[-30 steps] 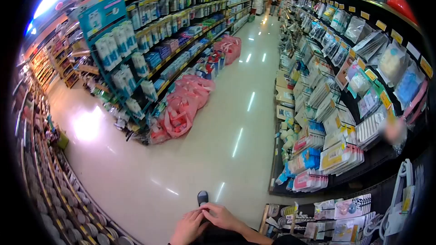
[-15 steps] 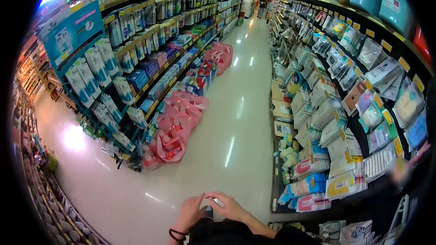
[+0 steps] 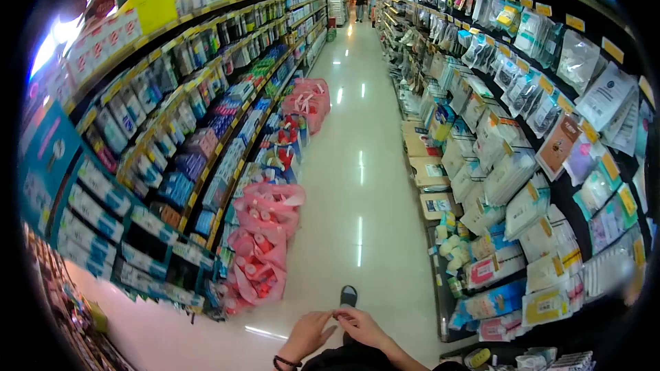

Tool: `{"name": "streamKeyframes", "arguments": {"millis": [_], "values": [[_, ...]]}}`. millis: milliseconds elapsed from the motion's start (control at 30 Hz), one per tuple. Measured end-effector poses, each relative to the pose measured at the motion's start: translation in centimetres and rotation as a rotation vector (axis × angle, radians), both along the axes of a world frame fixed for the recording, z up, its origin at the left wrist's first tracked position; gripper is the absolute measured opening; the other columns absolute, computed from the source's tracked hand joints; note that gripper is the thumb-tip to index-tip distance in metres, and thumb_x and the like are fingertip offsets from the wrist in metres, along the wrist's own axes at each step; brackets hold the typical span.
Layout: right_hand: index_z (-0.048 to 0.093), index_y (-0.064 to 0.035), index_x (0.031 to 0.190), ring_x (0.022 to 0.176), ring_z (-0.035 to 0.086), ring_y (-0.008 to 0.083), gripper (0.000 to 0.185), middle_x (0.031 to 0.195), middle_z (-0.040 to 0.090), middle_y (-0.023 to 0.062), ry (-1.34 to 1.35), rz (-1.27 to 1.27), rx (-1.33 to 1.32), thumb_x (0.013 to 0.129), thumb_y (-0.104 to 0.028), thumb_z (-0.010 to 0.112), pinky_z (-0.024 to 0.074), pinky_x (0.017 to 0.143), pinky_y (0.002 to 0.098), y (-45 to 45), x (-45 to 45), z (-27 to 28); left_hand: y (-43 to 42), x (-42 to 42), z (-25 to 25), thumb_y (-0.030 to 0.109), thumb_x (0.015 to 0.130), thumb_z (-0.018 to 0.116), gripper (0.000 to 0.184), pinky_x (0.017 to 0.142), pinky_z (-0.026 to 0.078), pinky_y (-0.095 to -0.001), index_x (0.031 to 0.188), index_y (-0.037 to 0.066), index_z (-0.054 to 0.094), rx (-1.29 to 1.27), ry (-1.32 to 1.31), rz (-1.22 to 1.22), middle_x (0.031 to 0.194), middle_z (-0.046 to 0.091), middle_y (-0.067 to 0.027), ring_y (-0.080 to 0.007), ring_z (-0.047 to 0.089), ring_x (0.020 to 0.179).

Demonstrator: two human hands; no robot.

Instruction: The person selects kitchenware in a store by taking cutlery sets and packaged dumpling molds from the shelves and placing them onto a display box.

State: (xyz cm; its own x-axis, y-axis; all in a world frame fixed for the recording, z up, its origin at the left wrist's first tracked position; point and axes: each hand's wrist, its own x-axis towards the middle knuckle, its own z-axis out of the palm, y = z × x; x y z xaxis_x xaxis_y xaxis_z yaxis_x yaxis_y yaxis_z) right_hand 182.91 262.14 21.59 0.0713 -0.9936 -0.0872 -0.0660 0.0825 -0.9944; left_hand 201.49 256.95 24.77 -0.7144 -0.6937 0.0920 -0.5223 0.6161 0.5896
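In front of my body, low in the view, my left hand (image 3: 309, 334) and my right hand (image 3: 363, 327) meet at the fingertips. The left fingers are stretched towards the right hand, with the thumb apart from them. My right fingers are lightly bent and loose. No object shows in either hand. A dark beaded bracelet (image 3: 287, 363) circles the left wrist. Beyond the hands, one dark shoe (image 3: 349, 295) is on the pale shiny floor (image 3: 333, 233).
A shop aisle runs ahead. Pink bags (image 3: 258, 261) of bottles stand along the left shelf of boxed goods (image 3: 227, 117). Hanging packets (image 3: 515, 172) line the right shelf. Far down the aisle stands a person (image 3: 361, 5) in dark clothes.
The view has moved forward and turned, so the aisle lies straighter ahead. The hands have come together at the fingertips, and a shoe has come into view ahead of them.
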Motion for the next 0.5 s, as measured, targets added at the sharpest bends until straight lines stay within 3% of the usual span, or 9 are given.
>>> {"name": "streamKeyframes", "arguments": {"millis": [100,233,367,400,500], "values": [[0.061,0.0005,0.11,0.091,0.063,0.0169,0.023,0.096,0.066,0.0091,0.044,-0.023,0.109,0.095,-0.016,0.055,0.0509,0.081,0.0303,-7.7,-3.5,0.1,-5.8,-4.5,0.6,0.024,0.087,0.065,0.056,0.082,0.047,-0.0454,0.134,0.003,0.043,0.083,-0.089,-0.022,0.1,0.063,-0.021,-0.0384,0.06,0.093],[0.06,0.002,0.11,0.091,0.063,0.0157,0.022,0.099,0.066,0.0088,-0.066,-0.212,-0.034,0.094,-0.013,0.057,0.0511,0.08,0.0288,-17.0,-7.8,0.3,-15.8,-9.2,2.2,0.026,0.087,0.063,0.06,0.078,0.047,-0.0478,0.137,0.003,0.038,0.046,-0.048,-0.079,0.092,0.063,-0.0232,-0.0404,0.061,0.086],[0.061,0.0015,0.106,0.091,0.062,0.0122,0.018,0.097,0.066,0.0072,-0.172,-0.346,0.025,0.095,-0.012,0.056,0.0512,0.081,0.0275,-24.0,-12.4,1.2,-25.3,-12.7,1.8,0.03,0.088,0.062,0.05,0.081,0.048,-0.0449,0.128,0.003,0.049,-0.112,-0.183,-0.078,0.102,0.063,-0.0193,-0.0371,0.06,0.095],[0.062,0.0005,0.104,0.081,0.06,0.008,0.016,0.087,0.064,0.0032,-0.308,-0.412,0.045,0.095,-0.012,0.057,0.0497,0.073,0.0242,-25.3,-13.2,1.3,-27.1,-13.7,1.7,0.028,0.089,0.063,0.044,0.081,0.048,-0.044,0.123,0.0,0.053,-0.13,-0.157,-0.054,0.102,0.063,-0.0195,-0.0364,0.06,0.095],[0.062,-0.0008,0.101,0.068,0.052,0.0036,0.014,0.074,0.057,-0.0029,-0.164,-0.465,0.04,0.094,-0.012,0.058,0.0422,0.06,0.0206,-28.3,-17.2,0.9,-31.8,-16.4,0.1,0.029,0.09,0.061,0.045,0.084,0.048,-0.0438,0.124,0.0,0.053,-0.064,-0.205,-0.067,0.103,0.063,-0.0201,-0.0373,0.06,0.097]]}}
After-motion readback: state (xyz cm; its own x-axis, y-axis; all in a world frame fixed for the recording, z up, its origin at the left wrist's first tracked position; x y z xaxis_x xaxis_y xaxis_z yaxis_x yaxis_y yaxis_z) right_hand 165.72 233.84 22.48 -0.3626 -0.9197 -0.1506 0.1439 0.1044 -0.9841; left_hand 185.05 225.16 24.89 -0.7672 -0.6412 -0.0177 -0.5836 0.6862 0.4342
